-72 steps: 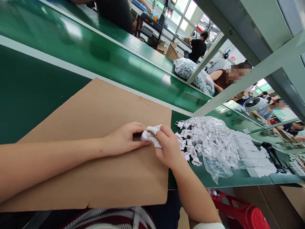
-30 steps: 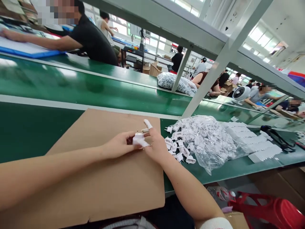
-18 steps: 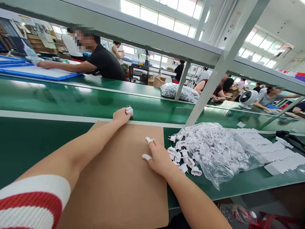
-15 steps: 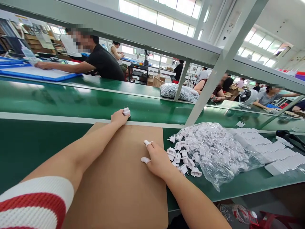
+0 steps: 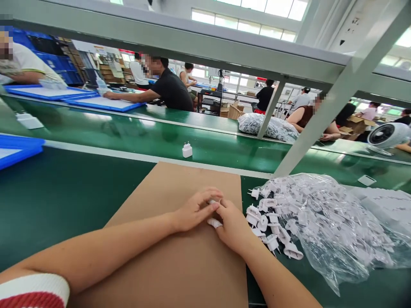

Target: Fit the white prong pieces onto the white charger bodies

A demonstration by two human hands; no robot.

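My left hand (image 5: 195, 210) reaches in over the cardboard sheet (image 5: 180, 261), its fingers stretched out and open. Its fingertips and thumb meet the fingers of my right hand (image 5: 233, 224). White covers (image 5: 215, 223) sit on the thumb and a finger of my right hand. That hand's thumb and finger are apart, and no part shows in either hand, though the overlapping fingers hide some of the space between them. Beyond the cardboard, a white plug charger (image 5: 187, 150) stands upright on the green belt (image 5: 154, 143), prongs up.
To the right lie loose white plug parts (image 5: 272, 226) and a clear plastic bag (image 5: 324, 218) full of more. A slanted metal post (image 5: 314, 124) rises behind them. At left are a blue tray (image 5: 22, 152) and another charger (image 5: 29, 121). Co-workers sit across the belt.
My left hand has let go of the charger on the belt and come back to my right hand. The view has swung left.
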